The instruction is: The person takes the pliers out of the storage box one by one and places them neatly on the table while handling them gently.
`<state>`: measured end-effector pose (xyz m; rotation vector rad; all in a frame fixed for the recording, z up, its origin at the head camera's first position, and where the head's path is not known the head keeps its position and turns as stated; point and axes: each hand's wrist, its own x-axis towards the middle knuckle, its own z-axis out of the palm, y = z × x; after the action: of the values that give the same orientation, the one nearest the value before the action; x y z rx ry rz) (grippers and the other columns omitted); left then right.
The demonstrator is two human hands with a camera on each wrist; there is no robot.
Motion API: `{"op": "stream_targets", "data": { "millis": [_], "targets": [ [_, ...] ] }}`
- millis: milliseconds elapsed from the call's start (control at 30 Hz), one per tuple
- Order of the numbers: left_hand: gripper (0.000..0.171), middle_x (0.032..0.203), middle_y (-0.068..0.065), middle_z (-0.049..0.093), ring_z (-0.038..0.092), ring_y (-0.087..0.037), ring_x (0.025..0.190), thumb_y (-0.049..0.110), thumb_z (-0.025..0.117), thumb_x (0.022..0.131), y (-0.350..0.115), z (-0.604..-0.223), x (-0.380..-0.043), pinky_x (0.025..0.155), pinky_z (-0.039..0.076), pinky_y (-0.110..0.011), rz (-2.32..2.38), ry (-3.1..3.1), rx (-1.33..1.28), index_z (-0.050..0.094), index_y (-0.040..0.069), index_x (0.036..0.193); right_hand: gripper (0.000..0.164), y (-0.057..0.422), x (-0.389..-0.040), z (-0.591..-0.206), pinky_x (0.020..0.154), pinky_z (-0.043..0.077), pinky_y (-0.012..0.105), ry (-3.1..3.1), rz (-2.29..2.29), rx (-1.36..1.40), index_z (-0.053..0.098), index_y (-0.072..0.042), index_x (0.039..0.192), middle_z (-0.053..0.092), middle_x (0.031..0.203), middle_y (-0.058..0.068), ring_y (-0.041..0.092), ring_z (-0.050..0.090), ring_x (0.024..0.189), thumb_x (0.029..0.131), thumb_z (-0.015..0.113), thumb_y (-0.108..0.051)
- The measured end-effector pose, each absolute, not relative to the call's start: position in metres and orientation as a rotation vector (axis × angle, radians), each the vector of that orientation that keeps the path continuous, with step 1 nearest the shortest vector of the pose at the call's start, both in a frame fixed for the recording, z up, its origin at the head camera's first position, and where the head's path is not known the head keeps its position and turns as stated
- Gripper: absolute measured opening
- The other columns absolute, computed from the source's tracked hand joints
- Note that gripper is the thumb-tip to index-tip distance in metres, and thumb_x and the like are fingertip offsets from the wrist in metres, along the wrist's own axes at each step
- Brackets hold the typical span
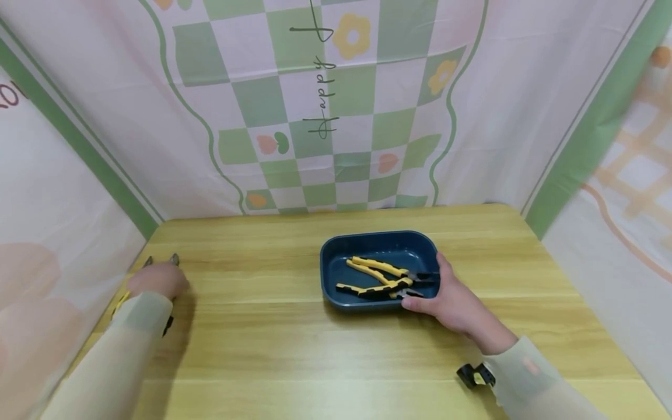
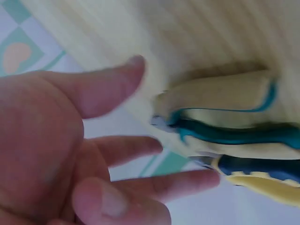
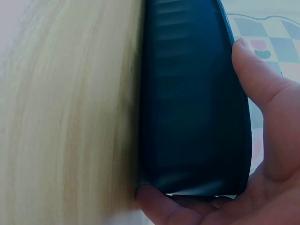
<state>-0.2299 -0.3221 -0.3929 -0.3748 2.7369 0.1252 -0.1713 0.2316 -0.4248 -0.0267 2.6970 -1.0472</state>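
Note:
At the table's left end my left hand [image 1: 159,280] hovers over pliers whose metal tips [image 1: 175,258] show past it. In the left wrist view its fingers are extended and the thumb stands apart; pliers with teal and beige handles [image 2: 239,133] and pliers with navy and yellow handles [image 2: 262,166] lie near the fingertips. My right hand [image 1: 455,300] grips the right end of a dark blue plastic tray [image 1: 385,246], thumb and fingers on opposite sides. Inside the tray are yellow-and-black-handled pliers [image 1: 380,288], their heads partly overlapping at the right.
The wood-grain table [image 1: 252,338] runs up to a printed curtain [image 1: 315,116] at the back, with curtains on both sides too. A small black device [image 1: 475,375] is strapped at the right wrist.

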Motion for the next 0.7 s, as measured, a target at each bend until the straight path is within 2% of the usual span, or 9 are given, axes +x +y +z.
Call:
{"op": "stream_targets", "data": {
  "millis": [67,133,200,233,267,333,433,500,700],
  "targets": [
    [0.085,0.108,-0.040,0.055,0.057,-0.050,0.091,0.061,0.042,0.098,-0.315,-0.393,-0.232,0.073,0.050,-0.056,0.159,2.775,-0.340,0.051,-0.018,0.128,0.137,0.232,-0.171,-0.424,0.105,0.026,0.067,2.700,-1.043,-0.031,-0.021,-0.005,0.154,0.012,0.154,0.040,0.056,0.028,0.135,0.078,0.074,-0.067],
    [0.105,0.136,-0.044,0.038,0.051,-0.060,0.106,0.076,0.023,0.095,-0.307,-0.392,-0.237,0.080,0.047,-0.064,0.216,2.816,-0.259,0.027,-0.014,0.148,0.136,0.232,-0.172,-0.424,0.105,0.026,0.067,2.697,-1.047,-0.039,-0.021,-0.004,0.154,0.011,0.154,0.040,0.057,0.027,0.134,0.078,0.074,-0.066],
    [0.109,0.153,-0.041,0.005,0.033,-0.068,0.121,0.081,0.007,0.090,-0.298,-0.392,-0.243,0.091,0.035,-0.073,0.285,2.842,-0.163,-0.004,-0.007,0.154,0.137,0.232,-0.172,-0.424,0.105,0.026,0.067,2.691,-1.052,-0.035,-0.020,-0.004,0.154,0.011,0.154,0.040,0.057,0.027,0.135,0.077,0.074,-0.066],
    [0.106,0.156,-0.036,-0.009,0.023,-0.068,0.126,0.080,0.003,0.090,-0.292,-0.391,-0.246,0.095,0.027,-0.075,0.317,2.852,-0.103,-0.007,-0.003,0.155,0.137,0.232,-0.172,-0.424,0.105,0.025,0.067,2.689,-1.056,-0.033,-0.020,-0.004,0.154,0.011,0.154,0.040,0.057,0.027,0.135,0.077,0.075,-0.066],
    [0.102,0.158,-0.031,-0.013,0.021,-0.067,0.128,0.079,0.002,0.091,-0.286,-0.390,-0.250,0.099,0.025,-0.074,0.346,2.859,-0.043,-0.009,0.000,0.156,0.137,0.232,-0.172,-0.424,0.105,0.025,0.067,2.687,-1.058,-0.032,-0.020,-0.004,0.154,0.011,0.154,0.040,0.057,0.026,0.135,0.077,0.075,-0.066],
    [0.097,0.161,-0.024,-0.013,0.019,-0.062,0.134,0.075,0.004,0.094,-0.272,-0.388,-0.257,0.104,0.021,-0.070,0.370,2.886,0.108,-0.007,0.003,0.157,0.137,0.232,-0.172,-0.424,0.105,0.025,0.067,2.687,-1.059,-0.030,-0.021,-0.005,0.154,0.011,0.154,0.040,0.056,0.026,0.135,0.077,0.075,-0.066],
    [0.091,0.163,-0.023,0.000,0.013,-0.051,0.142,0.069,0.009,0.099,-0.248,-0.384,-0.264,0.112,0.014,-0.062,0.379,2.947,0.333,0.004,0.000,0.158,0.137,0.233,-0.173,-0.425,0.105,0.025,0.067,2.685,-1.063,-0.025,-0.022,-0.007,0.154,0.011,0.155,0.039,0.056,0.026,0.136,0.077,0.075,-0.066],
    [0.088,0.162,-0.023,0.010,0.015,-0.046,0.144,0.066,0.013,0.101,-0.231,-0.380,-0.268,0.114,0.014,-0.058,0.360,2.981,0.457,0.013,-0.002,0.157,0.137,0.232,-0.173,-0.425,0.105,0.025,0.067,2.683,-1.066,-0.024,-0.022,-0.007,0.154,0.010,0.155,0.039,0.056,0.026,0.136,0.077,0.075,-0.066],
    [0.085,0.154,-0.017,0.038,0.040,-0.038,0.136,0.070,0.040,0.096,-0.175,-0.361,-0.270,0.105,0.037,-0.053,0.312,3.107,0.644,0.042,0.004,0.150,0.137,0.232,-0.172,-0.425,0.105,0.025,0.067,2.680,-1.073,-0.017,-0.020,-0.006,0.154,0.011,0.154,0.040,0.056,0.027,0.135,0.077,0.075,-0.066]
  ]
}}
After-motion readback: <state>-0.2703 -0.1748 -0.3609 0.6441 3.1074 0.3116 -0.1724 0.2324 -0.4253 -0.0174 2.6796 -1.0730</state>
